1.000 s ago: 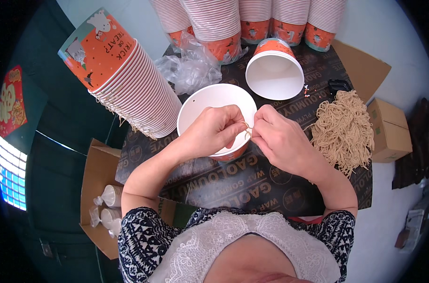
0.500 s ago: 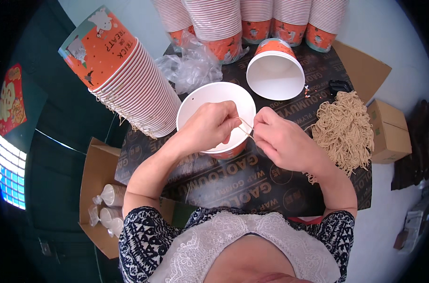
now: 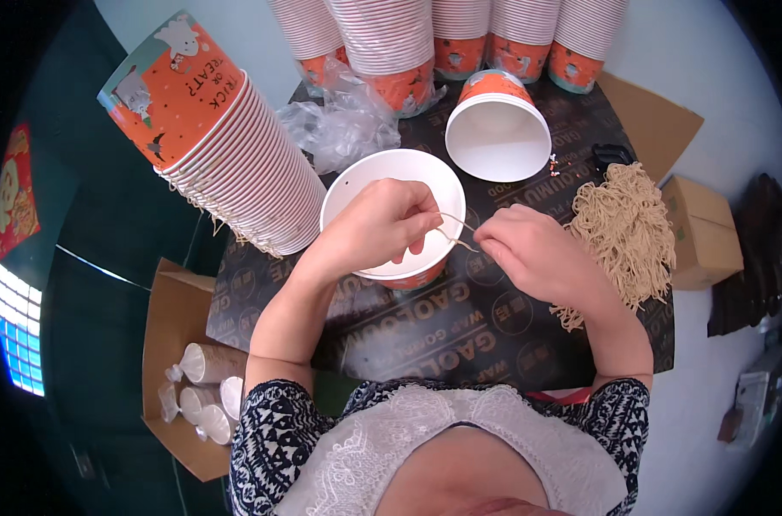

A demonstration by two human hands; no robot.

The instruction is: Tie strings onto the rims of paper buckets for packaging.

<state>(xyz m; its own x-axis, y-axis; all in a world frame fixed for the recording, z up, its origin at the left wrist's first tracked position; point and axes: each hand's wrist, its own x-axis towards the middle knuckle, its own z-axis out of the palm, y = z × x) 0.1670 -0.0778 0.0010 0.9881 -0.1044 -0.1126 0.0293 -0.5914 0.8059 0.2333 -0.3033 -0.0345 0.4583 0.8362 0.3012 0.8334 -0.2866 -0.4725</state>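
A thin beige cord (image 3: 456, 220) runs in a loop between my two hands. Its left end is pinched in the fingers of my left hand (image 3: 380, 225), above the mouth of an upright paper bucket (image 3: 348, 205) with a white inside. My right hand (image 3: 537, 258) is closed on the other end, just right of the bucket's rim. A small dark hole shows in the bucket's wall at the upper left, and a strip of its orange outside shows below. Right of my right hand lies a heap of beige cords (image 3: 619, 232).
A tall leaning stack of orange paper buckets (image 3: 236, 163) with cords along its rims stands at left. More bucket stacks (image 3: 382, 52) and a crumpled clear bag (image 3: 343, 129) are behind. Several buckets lie nested sideways (image 3: 498, 138). Cardboard boxes (image 3: 705, 232) flank the dark table (image 3: 382, 344).
My right hand has moved right and slightly down, away from my left hand. The cord between them now spreads into a wider loop. My left hand has barely moved.
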